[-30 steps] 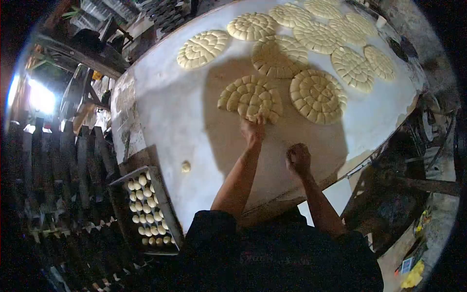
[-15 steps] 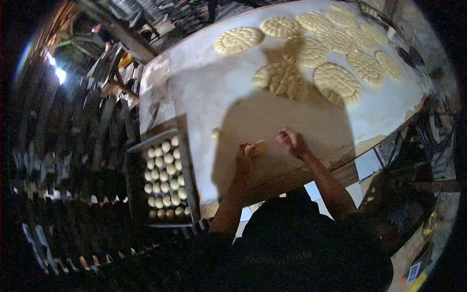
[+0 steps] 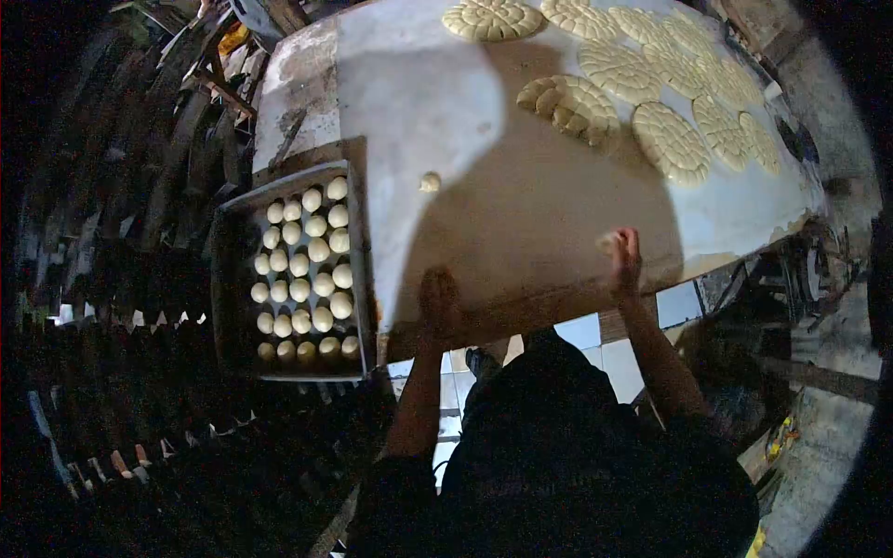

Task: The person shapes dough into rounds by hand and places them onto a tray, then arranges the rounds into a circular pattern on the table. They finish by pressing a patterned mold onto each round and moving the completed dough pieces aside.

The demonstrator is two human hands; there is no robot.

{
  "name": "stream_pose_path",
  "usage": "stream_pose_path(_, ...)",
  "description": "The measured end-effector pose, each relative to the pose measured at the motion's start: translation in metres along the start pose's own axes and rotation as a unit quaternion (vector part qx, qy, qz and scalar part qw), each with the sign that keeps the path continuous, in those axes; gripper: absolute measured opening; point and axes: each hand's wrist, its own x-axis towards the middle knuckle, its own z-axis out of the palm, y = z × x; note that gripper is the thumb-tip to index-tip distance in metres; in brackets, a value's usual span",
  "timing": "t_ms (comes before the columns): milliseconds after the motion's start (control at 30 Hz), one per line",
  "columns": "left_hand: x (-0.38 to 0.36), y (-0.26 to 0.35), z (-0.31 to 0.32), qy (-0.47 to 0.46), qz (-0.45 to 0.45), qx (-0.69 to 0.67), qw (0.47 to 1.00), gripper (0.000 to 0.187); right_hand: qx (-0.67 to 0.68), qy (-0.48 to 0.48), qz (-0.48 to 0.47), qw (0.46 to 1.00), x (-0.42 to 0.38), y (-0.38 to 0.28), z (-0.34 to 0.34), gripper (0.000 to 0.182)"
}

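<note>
My right hand (image 3: 628, 262) is curled above the shaded front part of the table, with a small pale piece of dough (image 3: 606, 244) at its fingertips. At the table's front edge, my left hand (image 3: 440, 296) lies in deep shadow, and its fingers cannot be made out. A small lump of dough (image 3: 430, 182) rests on the table beyond my left hand. Farther back are several flat dough rounds with scored, segmented tops; the nearest ones are a partly shaded round (image 3: 569, 107) and a brighter round (image 3: 670, 141).
A metal tray (image 3: 359, 270) of round dough balls (image 3: 319, 249) in rows stands left of my left hand. The pale table (image 3: 400, 102) ends in a front edge close to my body. Stacked dark wood (image 3: 121, 242) fills the left side, and tiles (image 3: 625, 370) show below.
My right hand has moved right, away from my left. My left hand has drawn back towards the table edge, and the dough seen in it earlier no longer shows there. The view has shifted.
</note>
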Motion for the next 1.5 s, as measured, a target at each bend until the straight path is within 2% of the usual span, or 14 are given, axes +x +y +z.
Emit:
stream_pose_path(67,0.03,0.016,-0.023,-0.19,0.004,0.081,0.978,0.028,-0.262,-0.009,-0.303,0.916,-0.001,0.069,-0.018,0.039)
stream_pose_path(100,0.047,0.026,-0.035,-0.329,-0.041,0.072,0.941,0.03,-0.271,-0.084,-0.284,0.916,0.016,0.056,-0.026,0.036)
stream_pose_path(133,0.023,-0.015,0.017,-0.073,0.037,0.132,0.988,0.037,-0.278,-0.161,-0.262,0.91,0.031,0.045,-0.039,0.034)
stream_pose_path(333,0.154,0.062,0.015,-0.04,-0.093,-0.079,0.992,0.036,-0.15,-0.18,-0.114,0.965,0.122,-0.003,0.043,0.03)
stream_pose_path(433,0.1,0.082,0.067,-0.075,0.121,0.082,0.986,0.03,-0.098,-0.208,-0.229,0.946,0.061,0.006,0.084,0.024)
stream_pose_path(567,-0.025,0.043,0.061,-0.287,-0.068,-0.024,0.955,0.041,-0.009,-0.423,-0.23,0.877,0.011,0.055,0.044,0.029)
stream_pose_path(633,0.044,0.045,0.006,-0.325,-0.213,-0.061,0.92,0.036,-0.12,-0.409,-0.291,0.857,0.066,0.039,0.002,0.026)
stream_pose_path(700,0.103,0.036,-0.021,-0.144,-0.073,0.035,0.986,0.034,-0.165,-0.354,-0.276,0.878,0.119,0.017,0.004,0.03)
stream_pose_path(867,0.128,0.061,0.073,-0.026,-0.301,-0.177,0.937,0.028,-0.129,-0.212,-0.262,0.933,0.126,-0.021,0.086,0.023)
stream_pose_path(1000,0.068,0.073,0.049,-0.189,-0.011,0.085,0.978,0.027,-0.06,-0.319,-0.311,0.893,0.084,-0.001,0.057,0.022)
stream_pose_path(1233,0.104,-0.035,0.037,0.008,-0.116,0.034,0.993,0.02,-0.157,-0.154,-0.233,0.947,0.179,-0.008,0.083,0.021)
stream_pose_path(1300,0.141,0.003,0.05,-0.058,-0.196,-0.077,0.976,0.022,-0.16,-0.109,-0.181,0.964,0.168,-0.022,0.107,0.021)
stream_pose_path(1333,0.168,0.036,0.012,-0.283,-0.096,0.226,0.927,0.026,-0.153,-0.092,-0.156,0.972,0.159,-0.026,0.116,0.021)
stream_pose_path(1500,0.051,0.045,0.03,-0.093,0.035,-0.095,0.991,0.024,-0.165,-0.179,-0.256,0.936,0.087,-0.027,0.089,0.023)
